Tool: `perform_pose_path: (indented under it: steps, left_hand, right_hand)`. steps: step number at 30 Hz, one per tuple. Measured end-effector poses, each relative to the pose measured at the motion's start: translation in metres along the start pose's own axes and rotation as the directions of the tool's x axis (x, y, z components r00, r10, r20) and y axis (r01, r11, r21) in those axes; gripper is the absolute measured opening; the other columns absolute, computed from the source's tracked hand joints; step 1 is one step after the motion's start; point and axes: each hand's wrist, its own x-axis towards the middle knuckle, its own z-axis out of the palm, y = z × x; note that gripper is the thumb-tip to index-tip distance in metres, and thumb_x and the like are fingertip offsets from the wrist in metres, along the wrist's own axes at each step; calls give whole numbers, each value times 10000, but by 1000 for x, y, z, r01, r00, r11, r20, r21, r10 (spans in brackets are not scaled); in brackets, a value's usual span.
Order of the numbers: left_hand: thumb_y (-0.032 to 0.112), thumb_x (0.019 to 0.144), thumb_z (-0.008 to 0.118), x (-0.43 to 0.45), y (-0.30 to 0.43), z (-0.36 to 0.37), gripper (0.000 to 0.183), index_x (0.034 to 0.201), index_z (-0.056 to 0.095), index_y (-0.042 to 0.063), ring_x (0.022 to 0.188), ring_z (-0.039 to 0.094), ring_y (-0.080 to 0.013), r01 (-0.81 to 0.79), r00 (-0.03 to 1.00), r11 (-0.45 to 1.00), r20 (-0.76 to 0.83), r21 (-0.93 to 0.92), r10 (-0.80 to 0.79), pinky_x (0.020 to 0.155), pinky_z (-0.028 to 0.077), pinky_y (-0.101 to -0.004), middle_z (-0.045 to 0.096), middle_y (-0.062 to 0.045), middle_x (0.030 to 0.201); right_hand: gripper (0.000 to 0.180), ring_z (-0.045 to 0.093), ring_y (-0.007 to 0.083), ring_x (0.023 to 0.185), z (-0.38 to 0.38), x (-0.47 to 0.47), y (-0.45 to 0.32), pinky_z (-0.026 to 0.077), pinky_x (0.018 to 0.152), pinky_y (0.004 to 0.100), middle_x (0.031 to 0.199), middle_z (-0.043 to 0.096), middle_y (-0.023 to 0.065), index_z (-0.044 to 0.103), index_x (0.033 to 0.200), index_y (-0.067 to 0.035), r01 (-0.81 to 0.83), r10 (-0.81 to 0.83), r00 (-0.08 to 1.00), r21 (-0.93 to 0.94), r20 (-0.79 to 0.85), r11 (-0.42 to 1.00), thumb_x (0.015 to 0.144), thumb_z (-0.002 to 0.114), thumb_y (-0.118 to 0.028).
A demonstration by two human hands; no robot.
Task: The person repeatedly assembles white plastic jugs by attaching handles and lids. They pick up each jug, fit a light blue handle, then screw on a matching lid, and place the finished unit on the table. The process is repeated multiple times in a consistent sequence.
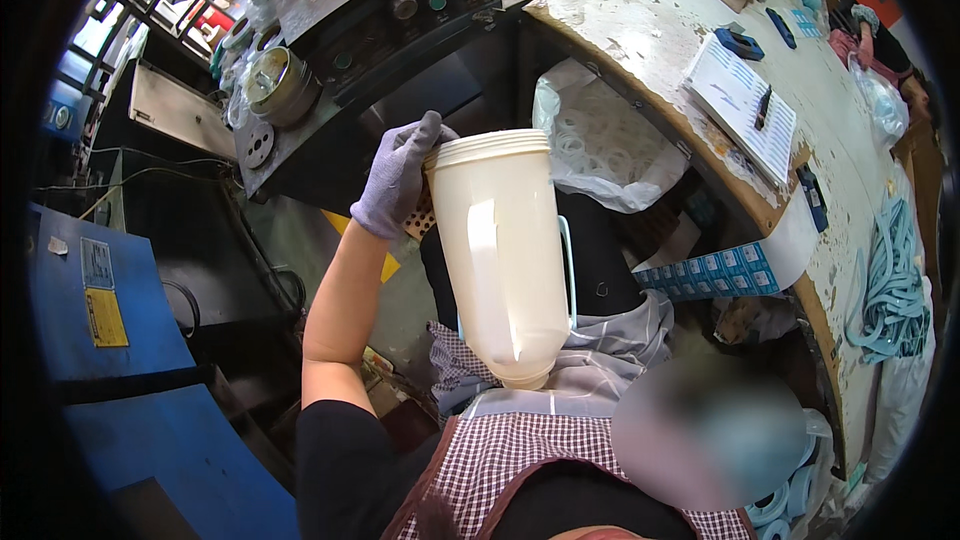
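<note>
A large cream plastic jar-shaped container (499,240) rests slantwise over my lap, its wide threaded rim up and away from me and its narrow neck near my apron. A light blue handle or strip (570,270) runs along its right side. My left hand (397,172), in a grey-lilac knit glove, grips the rim at the upper left, the thumb or a finger raised at the edge. My right hand cannot be seen; a blurred patch covers the area at my lower right. Just past the container lies an open plastic bag (607,135) of translucent rings.
A worn workbench (622,30) on the right bears a notebook (742,105) with a pen and coiled light blue strips (892,285). A label sheet (712,274) hangs off its edge. Ahead stands a dark machine panel (405,22); blue cabinets (120,300) are left. Another person (885,45) sits far right.
</note>
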Motion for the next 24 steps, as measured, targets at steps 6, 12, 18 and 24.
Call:
perform_pose_path:
  steps: [6,12,18,24]
  left_hand:
    - [359,1026,565,-9,6,-6,406,966,683,-25,773,595,-76,-7,992,989,124,-149,26,742,510,-252,679,-38,855]
    - [261,1009,561,-4,-16,-17,347,803,650,-5,775,586,-128,-127,990,969,36,-214,138,798,500,-298,650,-44,781]
    - [192,917,580,6,-54,-17,274,732,675,14,943,653,-243,-99,990,714,2,-693,139,1037,450,-395,671,-104,811]
    - [185,873,591,12,-37,3,213,826,696,6,1037,652,-286,-78,972,752,119,-654,205,1054,450,-420,705,-144,966]
  right_hand:
    - [514,694,327,1003,-7,-16,8,530,852,498,1172,709,148,699,1221,-103,50,-46,997,-59,60,997,919,632,-514]
    - [522,692,307,1020,-10,-5,31,526,855,495,1196,704,129,704,1223,-123,72,-70,997,-127,18,989,901,646,-529]
    - [530,689,287,1036,-60,23,21,522,858,492,1221,699,109,710,1226,-142,89,-173,968,-401,-179,912,884,660,-545]
    - [445,648,241,1093,-133,-68,-289,536,910,446,1246,656,123,662,1251,-70,556,-459,786,797,-413,235,958,586,-396]
